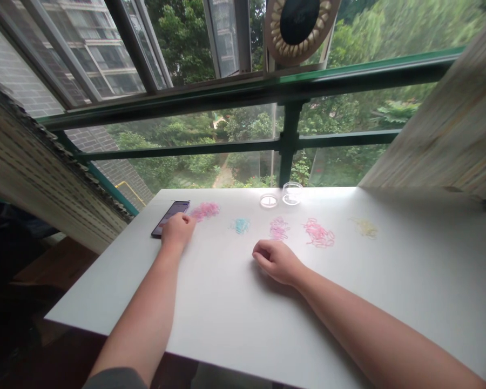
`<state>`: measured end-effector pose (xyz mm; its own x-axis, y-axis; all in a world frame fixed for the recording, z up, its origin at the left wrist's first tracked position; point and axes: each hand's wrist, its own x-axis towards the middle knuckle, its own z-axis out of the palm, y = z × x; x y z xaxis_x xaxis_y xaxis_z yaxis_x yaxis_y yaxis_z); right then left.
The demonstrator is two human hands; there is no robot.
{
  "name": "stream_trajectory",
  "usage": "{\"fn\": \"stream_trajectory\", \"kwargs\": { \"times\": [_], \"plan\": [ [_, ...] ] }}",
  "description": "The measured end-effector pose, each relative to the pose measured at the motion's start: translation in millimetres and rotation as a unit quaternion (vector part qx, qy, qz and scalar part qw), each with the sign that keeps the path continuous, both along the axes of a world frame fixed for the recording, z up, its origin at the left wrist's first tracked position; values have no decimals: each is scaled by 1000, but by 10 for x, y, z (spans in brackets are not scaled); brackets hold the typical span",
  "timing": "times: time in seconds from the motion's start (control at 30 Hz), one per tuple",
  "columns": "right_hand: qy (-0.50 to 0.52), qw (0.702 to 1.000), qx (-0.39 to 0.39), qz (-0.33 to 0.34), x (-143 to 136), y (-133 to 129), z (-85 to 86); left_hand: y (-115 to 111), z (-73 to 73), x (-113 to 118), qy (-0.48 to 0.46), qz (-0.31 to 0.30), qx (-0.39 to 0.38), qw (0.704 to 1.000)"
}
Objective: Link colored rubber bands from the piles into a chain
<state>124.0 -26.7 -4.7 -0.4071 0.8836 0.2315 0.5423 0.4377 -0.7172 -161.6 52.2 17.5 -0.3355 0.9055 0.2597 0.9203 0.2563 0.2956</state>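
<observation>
My left hand (179,229) is closed at the near right edge of a dark phone (170,215), beside a mixed pink and purple pile (206,210); whatever its fingers hold is hidden. My right hand (276,260) rests on the white table with its fingers curled, just in front of a small purple-pink pile (279,228); the inside of the fist cannot be seen. Left of that lies a blue pile (240,226). To the right are a red-pink pile of thin loops (318,233) and a pale yellow pile (366,227).
Two clear round containers, a low one (269,201) and a taller one (292,193), stand near the far edge of the white table (227,308). Behind them are a green railing (289,135) and windows. Curtains hang at the left and right.
</observation>
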Motion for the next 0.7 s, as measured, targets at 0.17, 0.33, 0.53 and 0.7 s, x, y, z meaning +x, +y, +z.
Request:
{"fn": "stream_trajectory", "kwargs": {
  "times": [0.17, 0.33, 0.53, 0.7],
  "plan": [
    [54, 998, -26, -3, 37, 30, 4, -242, 58, 589, -95, -251, 58, 962],
    [132, 989, -68, -26, 239, 24, 55, -522, 41, 1262, -200, -465, -42, 861],
    [209, 973, -93, -19, 517, -101, 34, -612, -65, 1618, -320, -513, -141, 784],
    [198, 975, -100, -25, 565, -133, -42, -609, -131, 1635, -367, -503, -170, 764]
  ]
}}
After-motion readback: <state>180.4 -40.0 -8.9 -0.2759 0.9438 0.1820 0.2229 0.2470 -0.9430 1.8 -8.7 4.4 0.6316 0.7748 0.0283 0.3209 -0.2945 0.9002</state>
